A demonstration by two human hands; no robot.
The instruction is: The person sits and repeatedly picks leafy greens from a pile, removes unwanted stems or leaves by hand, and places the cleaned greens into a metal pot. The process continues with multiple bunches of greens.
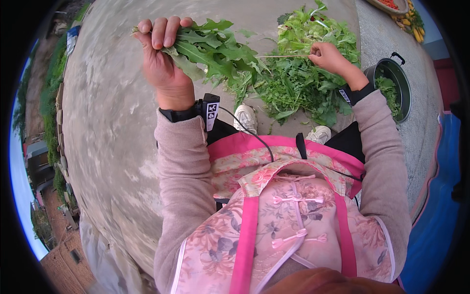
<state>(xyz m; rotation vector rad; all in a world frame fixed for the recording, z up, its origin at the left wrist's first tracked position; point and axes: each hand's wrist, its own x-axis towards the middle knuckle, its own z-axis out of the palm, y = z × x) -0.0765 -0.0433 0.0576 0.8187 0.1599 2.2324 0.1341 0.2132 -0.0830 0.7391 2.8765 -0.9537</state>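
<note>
My left hand (163,55) is raised over the concrete on the left, its fingers wrapped round a bunch of long toothed green leaves (209,47). The stem ends poke out past the fingers, and the leaf tips point right. Between thumb and fingers, my right hand (325,57) pinches a thin pale stalk (281,56), which stretches left toward the leaf tips. Under that hand lies a large heap of loose greens (293,86), darker nearest me. Paler yellow-green leaves (301,31) are piled at its far side.
A dark metal pot (405,95) with cut greens inside stands to the right. Beyond it are a shallow basket (378,5) of red produce and some yellow produce (416,31). My white shoes (246,118) flank the heap's near edge. A cable (253,132) runs from my left wrist.
</note>
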